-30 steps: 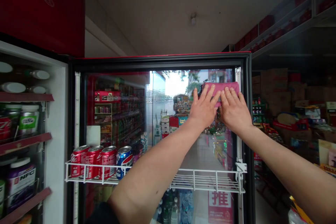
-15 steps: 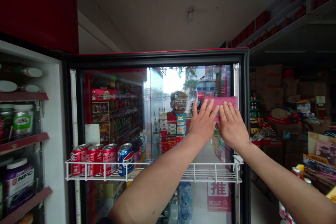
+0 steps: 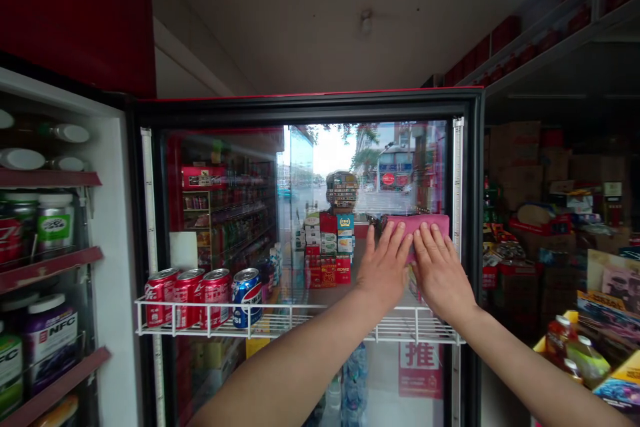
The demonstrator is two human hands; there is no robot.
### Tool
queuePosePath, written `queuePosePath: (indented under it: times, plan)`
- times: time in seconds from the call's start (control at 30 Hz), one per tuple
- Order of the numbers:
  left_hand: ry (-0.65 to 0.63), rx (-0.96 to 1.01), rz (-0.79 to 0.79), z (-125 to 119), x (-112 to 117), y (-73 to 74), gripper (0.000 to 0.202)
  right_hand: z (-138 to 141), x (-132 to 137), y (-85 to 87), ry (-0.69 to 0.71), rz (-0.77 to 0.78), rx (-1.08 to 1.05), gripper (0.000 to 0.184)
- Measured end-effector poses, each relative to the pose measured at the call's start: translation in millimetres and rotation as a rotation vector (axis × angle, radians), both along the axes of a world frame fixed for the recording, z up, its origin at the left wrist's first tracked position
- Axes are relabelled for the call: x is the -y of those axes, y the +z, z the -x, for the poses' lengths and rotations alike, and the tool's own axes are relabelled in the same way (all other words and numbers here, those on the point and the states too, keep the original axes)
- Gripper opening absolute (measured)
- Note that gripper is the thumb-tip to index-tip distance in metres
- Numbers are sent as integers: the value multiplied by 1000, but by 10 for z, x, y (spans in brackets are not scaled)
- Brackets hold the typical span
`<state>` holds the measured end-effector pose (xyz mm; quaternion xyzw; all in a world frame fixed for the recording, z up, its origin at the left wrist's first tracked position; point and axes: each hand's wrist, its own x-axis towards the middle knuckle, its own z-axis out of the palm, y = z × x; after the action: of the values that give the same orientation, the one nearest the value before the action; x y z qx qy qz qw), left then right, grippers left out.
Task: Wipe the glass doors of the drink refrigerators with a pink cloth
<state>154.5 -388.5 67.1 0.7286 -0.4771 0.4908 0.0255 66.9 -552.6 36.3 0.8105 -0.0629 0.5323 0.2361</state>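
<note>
A pink cloth (image 3: pixel 419 223) lies flat against the glass of an open fridge door (image 3: pixel 310 107), near its right edge. My left hand (image 3: pixel 384 269) and my right hand (image 3: pixel 441 274) press on the cloth side by side, fingers stretched out and pointing up. Most of the cloth is hidden under my fingers. A white wire shelf (image 3: pixel 300 323) crosses the door just below my hands, with several soda cans (image 3: pixel 205 297) at its left end.
The fridge interior (image 3: pixel 45 253) at the left holds jars and bottles on red-edged shelves. Stacked cartons and goods (image 3: pixel 560 180) fill the shop at the right. Bottles in a box (image 3: pixel 575 353) sit at the lower right. A red sign (image 3: pixel 420 367) shows low on the door.
Both hands have slid the pink cloth down the glass, from near the door's top right corner to just above the wire shelf.
</note>
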Motion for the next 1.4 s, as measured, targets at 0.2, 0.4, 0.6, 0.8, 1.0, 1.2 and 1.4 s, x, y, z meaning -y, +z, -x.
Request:
queuePosePath:
  times: [0.2,0.4,0.6,0.8,1.0,1.2,1.4]
  plan:
    - [-13,7,-1,-128,-296,317,74,-126,-192,321,-5,48,-14,74]
    - [-34,56,45,-310,-490,1100,74,-262,-436,1148,-31,52,7,66]
    - [-24,88,88,-428,-548,1861,73,-311,-539,1980,-56,110,12,67]
    - [-16,108,88,-498,-585,2265,72,-376,-510,2438,-30,102,25,70]
    - [-51,137,112,-610,-582,2170,72,-501,-445,2310,49,83,59,72]
    - [-47,129,90,-684,-637,1689,71,-585,-522,1726,76,57,83,73]
    - [-64,79,98,-690,-680,1164,69,-603,-567,1202,63,42,67,79]
